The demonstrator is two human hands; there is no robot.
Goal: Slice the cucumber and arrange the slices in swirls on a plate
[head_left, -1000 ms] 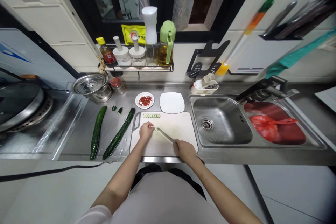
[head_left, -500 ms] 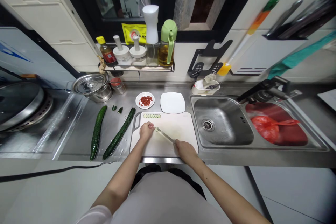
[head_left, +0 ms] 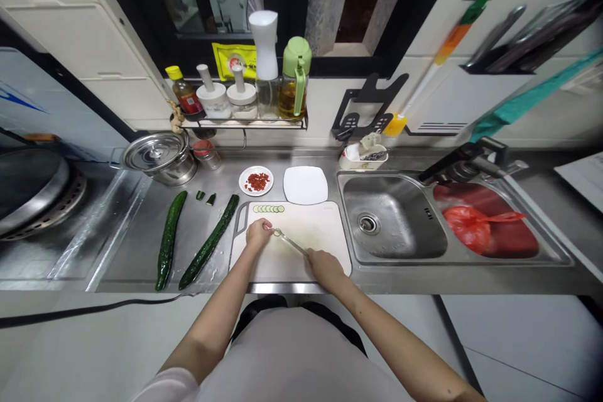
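Note:
My right hand (head_left: 326,269) is closed around the handle of a knife (head_left: 295,244), whose narrow blade points left and away over the cutting board (head_left: 325,226). At the blade's tip is a thin cucumber slice (head_left: 277,232), pale inside with a green rim. My left hand (head_left: 259,234) has its fingers pinched together at the left edge of this slice. Exactly how the fingertips grip it is too small to make out. Along the board's far left edge lies an overlapping row of cucumber slices (head_left: 268,208).
Two whole cucumbers (head_left: 210,242) and two cut ends (head_left: 211,200) lie left of the board. Behind it stand a plate of chopped red pieces (head_left: 244,187) and a white square plate (head_left: 305,184). At right is a double sink (head_left: 396,257); a lidded pot (head_left: 176,169) stands back left.
The whole view has shifted slightly. Both hands, the knife and the cucumber slice keep nearly the same places on the board.

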